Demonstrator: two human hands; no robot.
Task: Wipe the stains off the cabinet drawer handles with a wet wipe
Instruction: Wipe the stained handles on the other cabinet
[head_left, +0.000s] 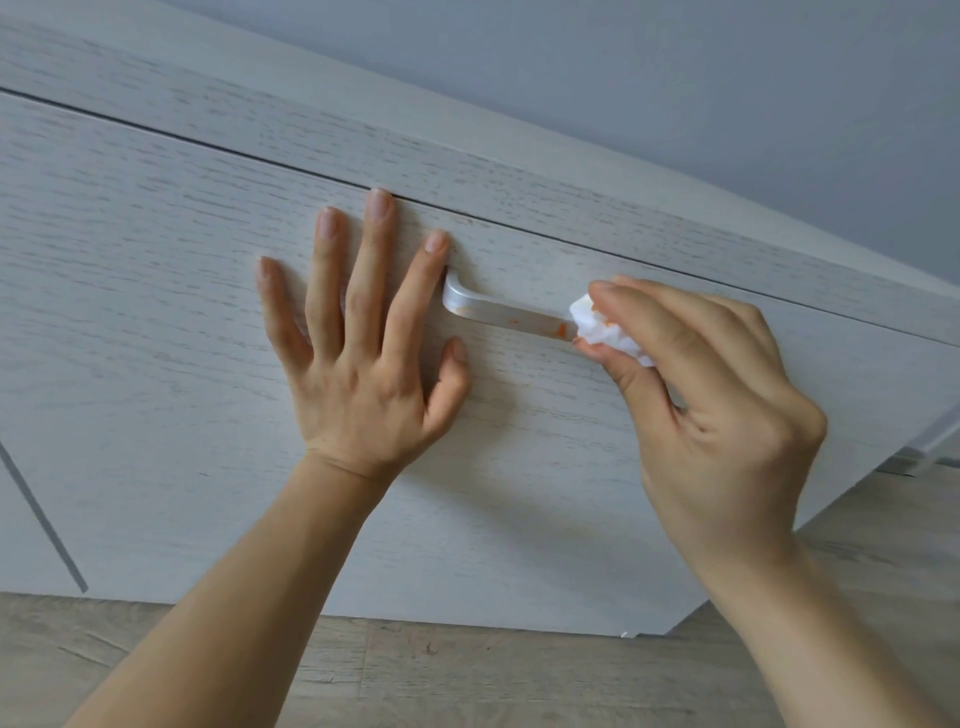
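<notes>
Pale drawer front (156, 291): left hand (358, 358) spread flat; right hand (711, 415) pinching one wipe (597, 322) on one handle (498, 312).

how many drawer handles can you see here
1: a silver handle on the drawer front, between the flat left hand and the wipe held by the right hand. Others may be out of view.

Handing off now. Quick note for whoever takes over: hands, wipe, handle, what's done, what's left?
Left hand: flat, fingers spread, pressing the drawer front beside the handle's left end.
Right hand: pinches the bunched wet wipe against the handle.
Done: cannot tell; the handle's right part is hidden behind the wipe and hand.
Left: orange stains remain just left of the wipe, fainter marks further left. No other handle is in view.
</notes>
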